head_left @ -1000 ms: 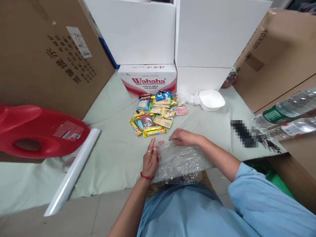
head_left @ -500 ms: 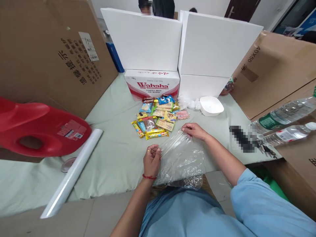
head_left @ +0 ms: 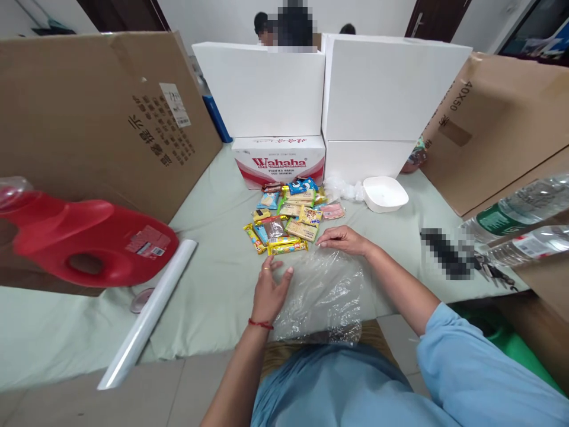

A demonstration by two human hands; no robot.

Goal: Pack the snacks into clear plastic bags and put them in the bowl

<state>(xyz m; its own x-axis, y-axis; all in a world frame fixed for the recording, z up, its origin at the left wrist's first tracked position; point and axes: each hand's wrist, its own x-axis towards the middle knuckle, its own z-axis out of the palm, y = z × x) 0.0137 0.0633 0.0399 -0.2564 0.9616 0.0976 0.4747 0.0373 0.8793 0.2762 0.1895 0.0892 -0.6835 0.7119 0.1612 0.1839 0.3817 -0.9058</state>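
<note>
A clear plastic bag lies across the near edge of the cloth-covered table, its lower end hanging over. My right hand pinches the bag's upper edge between thumb and fingers. At the bag's left side is my left hand, thumb and fingers apart, with nothing held; whether it touches the plastic I cannot tell. Just beyond both hands sits a heap of small wrapped snacks, among them yellow-wrapped bars and a brown packet.
A white bowl and crumpled clear plastic stand behind. A Wahaba-like printed carton and white boxes wall the back. Left are a red jug and a white roll; right, water bottles and keys.
My left hand has let go of the bag's edge and spread its fingers. My right hand has shifted slightly left, still pinching the bag, which now lies slacker. The camera view has turned slightly.
</note>
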